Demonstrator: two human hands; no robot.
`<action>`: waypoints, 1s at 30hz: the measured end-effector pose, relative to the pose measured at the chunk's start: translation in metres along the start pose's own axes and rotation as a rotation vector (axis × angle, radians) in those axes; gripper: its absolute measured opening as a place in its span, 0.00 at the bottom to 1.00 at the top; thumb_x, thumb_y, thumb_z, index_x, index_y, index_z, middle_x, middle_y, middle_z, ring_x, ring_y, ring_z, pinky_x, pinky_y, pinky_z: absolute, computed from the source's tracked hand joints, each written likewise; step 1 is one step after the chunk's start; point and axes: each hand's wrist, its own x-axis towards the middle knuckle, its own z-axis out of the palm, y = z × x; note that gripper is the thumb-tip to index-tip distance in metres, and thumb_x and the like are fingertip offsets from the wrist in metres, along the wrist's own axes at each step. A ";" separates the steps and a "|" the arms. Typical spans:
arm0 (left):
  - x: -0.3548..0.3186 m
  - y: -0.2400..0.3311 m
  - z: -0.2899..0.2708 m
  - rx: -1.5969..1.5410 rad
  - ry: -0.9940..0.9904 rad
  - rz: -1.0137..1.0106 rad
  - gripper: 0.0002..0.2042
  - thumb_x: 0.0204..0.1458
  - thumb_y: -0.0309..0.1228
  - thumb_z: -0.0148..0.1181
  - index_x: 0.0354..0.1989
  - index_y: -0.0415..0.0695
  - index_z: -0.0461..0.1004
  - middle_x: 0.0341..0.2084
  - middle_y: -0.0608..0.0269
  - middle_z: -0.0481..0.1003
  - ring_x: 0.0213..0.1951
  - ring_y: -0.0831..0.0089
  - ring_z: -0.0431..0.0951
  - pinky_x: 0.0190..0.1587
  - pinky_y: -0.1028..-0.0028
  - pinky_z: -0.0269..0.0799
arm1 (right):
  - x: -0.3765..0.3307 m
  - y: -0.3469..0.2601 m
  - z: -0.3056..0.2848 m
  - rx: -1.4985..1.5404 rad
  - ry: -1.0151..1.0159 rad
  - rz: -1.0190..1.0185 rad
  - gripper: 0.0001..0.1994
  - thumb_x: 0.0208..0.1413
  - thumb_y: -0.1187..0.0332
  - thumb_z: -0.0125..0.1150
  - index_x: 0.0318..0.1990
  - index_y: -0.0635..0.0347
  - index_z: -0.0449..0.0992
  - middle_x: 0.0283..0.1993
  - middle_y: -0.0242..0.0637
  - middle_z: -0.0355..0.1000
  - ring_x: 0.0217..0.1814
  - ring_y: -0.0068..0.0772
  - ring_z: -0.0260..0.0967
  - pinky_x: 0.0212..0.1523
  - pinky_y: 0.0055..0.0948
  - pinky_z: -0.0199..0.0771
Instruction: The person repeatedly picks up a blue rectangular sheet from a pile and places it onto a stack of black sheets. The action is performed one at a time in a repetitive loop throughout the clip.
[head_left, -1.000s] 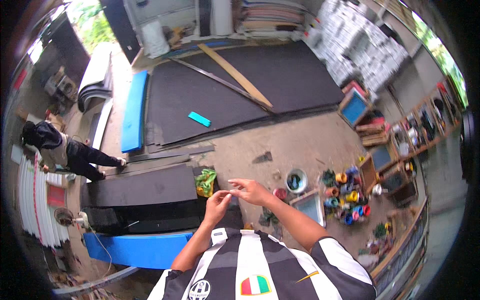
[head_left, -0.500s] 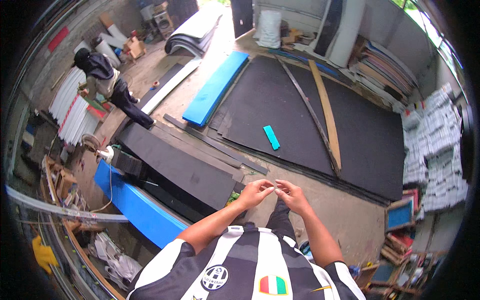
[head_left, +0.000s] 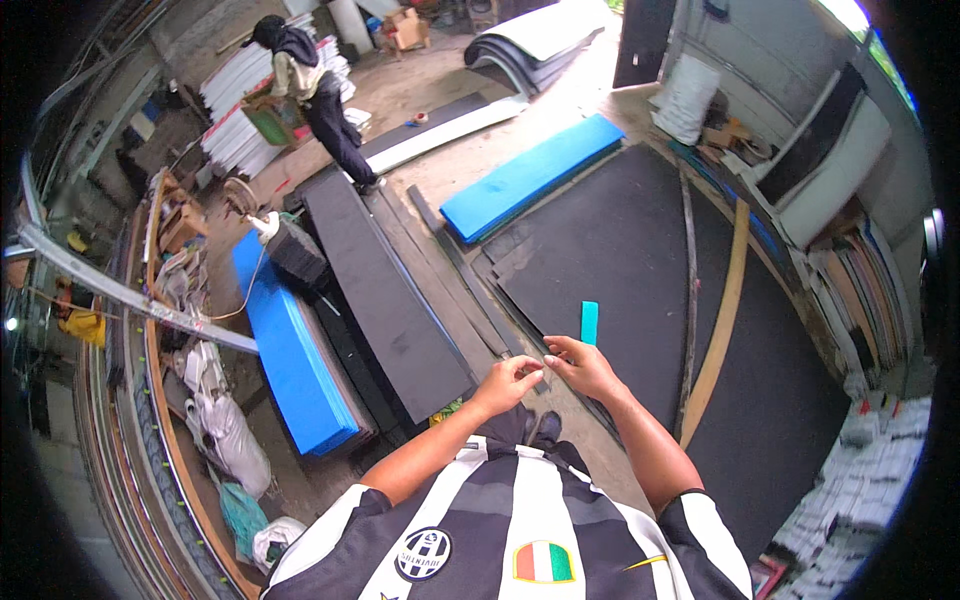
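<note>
My left hand and my right hand are raised in front of my chest, close together, fingertips facing each other. The fingers of both are curled in a pinch; whatever is between them, if anything, is too small to make out. Just beyond the right hand a small teal strip lies on a large stack of black sheets. Left of my hands stretches a long pile topped by a black board. Both hands are apart from these things.
Blue boards lie stacked ahead, with more blue boards at left. A wooden plank and a dark bar cross the black sheets. A co-worker stands far left by white stacks. White bundles fill the right.
My view has turned right and my body has stepped, so the boards and co-worker shift in the picture. My hands stay close together, fingers curled; the co-worker still stands by the white stacks.
</note>
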 end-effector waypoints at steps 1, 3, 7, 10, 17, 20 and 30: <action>0.008 -0.001 -0.006 0.002 0.039 -0.019 0.14 0.61 0.36 0.63 0.49 0.39 0.80 0.39 0.60 0.83 0.39 0.74 0.82 0.45 0.71 0.77 | 0.015 -0.005 -0.005 -0.006 -0.018 -0.021 0.26 0.63 0.54 0.64 0.64 0.55 0.73 0.56 0.49 0.78 0.56 0.42 0.78 0.55 0.39 0.77; 0.023 0.008 -0.021 0.029 0.110 -0.050 0.13 0.61 0.34 0.64 0.48 0.39 0.80 0.38 0.61 0.83 0.39 0.74 0.82 0.45 0.71 0.78 | 0.051 -0.001 -0.008 0.007 -0.064 -0.069 0.26 0.63 0.54 0.64 0.64 0.55 0.73 0.56 0.50 0.78 0.57 0.44 0.78 0.56 0.40 0.77; 0.064 -0.021 -0.049 -0.018 0.228 -0.034 0.12 0.60 0.34 0.64 0.47 0.39 0.80 0.37 0.61 0.83 0.39 0.75 0.82 0.44 0.71 0.78 | 0.117 -0.003 -0.012 -0.018 -0.138 -0.118 0.26 0.62 0.53 0.65 0.63 0.55 0.74 0.55 0.50 0.78 0.57 0.45 0.78 0.56 0.41 0.77; 0.102 -0.021 -0.076 -0.015 0.281 -0.036 0.12 0.60 0.34 0.64 0.47 0.40 0.80 0.37 0.61 0.83 0.38 0.74 0.82 0.43 0.72 0.77 | 0.169 -0.004 -0.015 -0.049 -0.179 -0.136 0.26 0.62 0.53 0.65 0.63 0.56 0.74 0.54 0.50 0.79 0.56 0.45 0.78 0.56 0.41 0.76; 0.167 -0.042 -0.150 0.059 0.326 -0.087 0.14 0.59 0.36 0.65 0.47 0.40 0.81 0.39 0.57 0.83 0.38 0.69 0.84 0.44 0.68 0.79 | 0.285 -0.009 -0.012 -0.074 -0.249 -0.106 0.24 0.62 0.59 0.66 0.63 0.56 0.74 0.54 0.45 0.80 0.51 0.35 0.79 0.53 0.36 0.78; 0.187 -0.059 -0.181 0.092 0.336 -0.117 0.14 0.58 0.37 0.65 0.46 0.41 0.81 0.41 0.54 0.82 0.38 0.66 0.84 0.44 0.66 0.79 | 0.330 -0.019 -0.006 -0.124 -0.288 -0.109 0.24 0.62 0.59 0.66 0.63 0.56 0.74 0.53 0.45 0.80 0.50 0.36 0.79 0.52 0.36 0.78; 0.304 -0.106 -0.281 0.185 0.330 -0.265 0.16 0.57 0.41 0.66 0.46 0.42 0.81 0.42 0.53 0.81 0.37 0.62 0.83 0.45 0.63 0.78 | 0.503 0.003 0.037 -0.166 -0.413 -0.059 0.27 0.59 0.56 0.68 0.63 0.56 0.74 0.53 0.47 0.79 0.50 0.39 0.80 0.51 0.39 0.79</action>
